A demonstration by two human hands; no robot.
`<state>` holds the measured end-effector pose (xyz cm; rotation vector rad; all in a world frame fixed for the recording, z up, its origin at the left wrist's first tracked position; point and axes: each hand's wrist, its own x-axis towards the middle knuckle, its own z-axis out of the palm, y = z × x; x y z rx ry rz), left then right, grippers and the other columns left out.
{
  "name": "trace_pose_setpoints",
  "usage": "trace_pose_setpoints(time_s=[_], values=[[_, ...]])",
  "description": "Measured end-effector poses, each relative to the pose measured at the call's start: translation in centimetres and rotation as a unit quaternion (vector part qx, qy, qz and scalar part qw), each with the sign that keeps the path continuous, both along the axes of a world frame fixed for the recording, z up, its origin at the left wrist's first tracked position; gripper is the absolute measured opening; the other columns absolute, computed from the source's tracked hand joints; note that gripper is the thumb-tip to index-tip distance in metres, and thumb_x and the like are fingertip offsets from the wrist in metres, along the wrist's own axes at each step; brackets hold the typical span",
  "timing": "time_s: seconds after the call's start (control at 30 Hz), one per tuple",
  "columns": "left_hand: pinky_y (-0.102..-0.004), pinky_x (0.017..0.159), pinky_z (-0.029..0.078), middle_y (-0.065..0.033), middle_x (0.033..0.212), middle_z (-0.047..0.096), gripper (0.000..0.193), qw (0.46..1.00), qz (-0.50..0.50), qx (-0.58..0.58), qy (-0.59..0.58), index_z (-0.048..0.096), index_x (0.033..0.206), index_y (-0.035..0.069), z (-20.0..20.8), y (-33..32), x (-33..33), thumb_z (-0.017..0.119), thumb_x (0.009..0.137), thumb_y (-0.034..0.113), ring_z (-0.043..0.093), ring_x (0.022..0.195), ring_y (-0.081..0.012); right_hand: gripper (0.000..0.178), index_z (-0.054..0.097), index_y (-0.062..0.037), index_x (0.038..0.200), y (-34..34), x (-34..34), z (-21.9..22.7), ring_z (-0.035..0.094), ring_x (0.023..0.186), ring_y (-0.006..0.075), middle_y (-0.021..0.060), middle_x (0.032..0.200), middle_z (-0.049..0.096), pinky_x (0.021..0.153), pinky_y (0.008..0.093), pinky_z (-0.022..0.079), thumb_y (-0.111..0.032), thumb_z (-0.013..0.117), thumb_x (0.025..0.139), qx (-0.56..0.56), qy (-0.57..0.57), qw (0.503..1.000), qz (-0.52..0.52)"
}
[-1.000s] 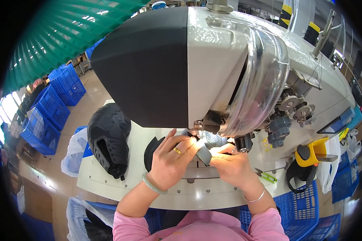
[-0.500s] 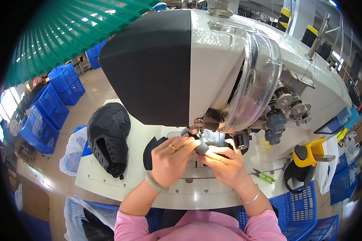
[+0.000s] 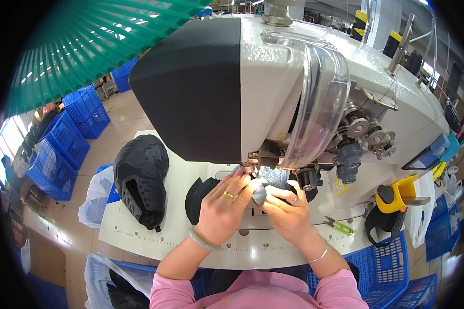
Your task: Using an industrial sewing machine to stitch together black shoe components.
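Note:
Under the sewing machine's (image 3: 270, 103) needle area lies a grey textured fabric piece (image 3: 259, 195), its rounded end sticking out toward me. My left hand (image 3: 222, 211) pinches its left side, fingertips close to the presser foot. From the right, my right hand (image 3: 287, 213) grips the same piece with thumb and bent fingers. Behind my right fingers a lighter blue-grey part of the material (image 3: 276, 177) shows. The needle tip and the seam are hidden by my fingers and the machine head. Beside my left hand rests a dark folded fabric piece (image 3: 197, 198).
A black moulded, padded item (image 3: 142, 180) sits on the table's left. Green-handled thread snips (image 3: 340, 225) lie at right, near a yellow holder (image 3: 404, 190). Blue crates (image 3: 374, 262) stand below and at left (image 3: 51, 167). A green slatted cover (image 3: 87, 51) hangs at upper left.
The grey fabric's end has turned and now shows a smoother, rounded face between my thumbs. Both hands stay close to the needle. The view has shifted slightly.

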<state>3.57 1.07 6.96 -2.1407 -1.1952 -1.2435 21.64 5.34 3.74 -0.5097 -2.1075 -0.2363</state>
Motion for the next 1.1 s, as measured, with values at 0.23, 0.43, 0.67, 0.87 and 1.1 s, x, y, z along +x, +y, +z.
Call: trace_pose_setpoints(time_s=[0.23, 0.43, 0.67, 0.87, 1.1], values=[[-0.0365, 0.081, 0.056, -0.0114, 0.106, 0.062, 0.032, 0.999, 0.03, 0.003, 0.017, 0.069, 0.1, 0.001, -0.5, -0.2, 0.1, 0.065, 0.069, -0.005, 0.066, 0.097, -0.0319, 0.025, 0.071, -0.0124, 0.093, 0.8, 1.5, 0.4, 0.062, 0.09, 0.0197, 0.0004, 0.096, 0.069, 0.082, 0.0398, 0.047, -0.014, 0.081, 0.07, -0.089, 0.072, 0.989, 0.099], [-0.0355, 0.079, 0.057, -0.0113, 0.096, 0.067, 0.025, 0.99, -0.005, -0.057, -0.131, 0.072, 0.095, 0.001, -0.4, -0.4, 0.4, 0.068, 0.072, -0.007, 0.068, 0.088, -0.0304, 0.016, 0.071, -0.0088, 0.088, 1.3, 1.7, 2.1, 0.061, 0.08, 0.0274, 0.0061, 0.087, 0.063, 0.065, 0.0359, 0.049, -0.022, 0.074, 0.081, -0.113, 0.005, 0.991, -0.073], [-0.0387, 0.086, 0.056, -0.0116, 0.097, 0.067, 0.029, 0.999, 0.018, 0.018, -0.043, 0.071, 0.096, -0.002, -0.7, -0.3, 0.8, 0.066, 0.068, -0.008, 0.068, 0.096, -0.032, 0.014, 0.069, -0.0084, 0.085, 1.6, 1.5, 1.8, 0.059, 0.06, 0.0245, 0.0065, 0.075, 0.058, 0.052, 0.0355, 0.047, -0.022, 0.072, 0.083, -0.124, -0.036, 0.99, -0.05], [-0.0412, 0.091, 0.056, -0.0155, 0.107, 0.065, 0.029, 1.0, 0.022, 0.008, -0.01, 0.068, 0.1, -0.002, -1.3, -0.2, 0.5, 0.062, 0.072, -0.003, 0.066, 0.104, -0.0327, 0.014, 0.068, -0.0076, 0.086, 2.0, 1.1, 1.1, 0.058, 0.058, 0.0258, 0.0072, 0.074, 0.058, 0.051, 0.0351, 0.047, -0.021, 0.072, 0.084, -0.097, -0.02, 0.993, -0.059], [-0.0408, 0.094, 0.054, -0.0161, 0.106, 0.065, 0.033, 1.0, 0.028, 0.01, 0.0, 0.068, 0.102, -0.005, -1.1, -0.1, 0.5, 0.063, 0.069, -0.007, 0.065, 0.106, -0.0333, 0.014, 0.065, -0.0072, 0.091, 1.5, 0.7, 0.4, 0.059, 0.058, 0.027, 0.0079, 0.077, 0.058, 0.049, 0.0359, 0.048, -0.019, 0.071, 0.085, -0.1, -0.017, 0.992, -0.072]])
